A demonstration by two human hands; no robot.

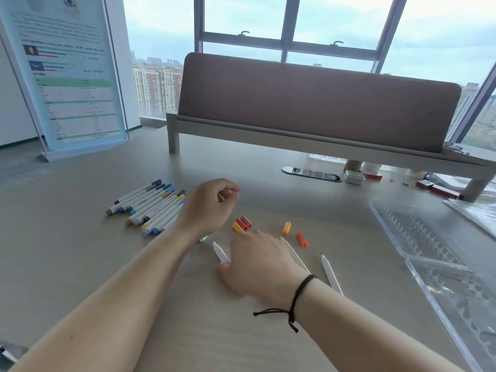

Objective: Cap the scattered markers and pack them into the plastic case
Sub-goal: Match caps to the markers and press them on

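My left hand (212,205) hovers over the desk with its fingers curled in and nothing visible in them. To its left lies a row of several capped markers (150,205). My right hand (257,264) lies palm down on the desk, slightly blurred, its fingertips over the end of an uncapped white marker (221,252); a grip is not visible. Two more uncapped markers (331,273) lie to its right. Loose caps sit ahead: a red and yellow cluster (241,224), a yellow-orange cap (286,228) and an orange cap (302,239). The open clear plastic case (418,232) lies at the right.
A raised shelf with a brown panel (316,103) spans the back of the desk, with small boxes (354,177) under it. A cable port (311,173) is set in the desk. A standing sign (72,76) is at the far left. A teal piece (202,239) shows under my left wrist.
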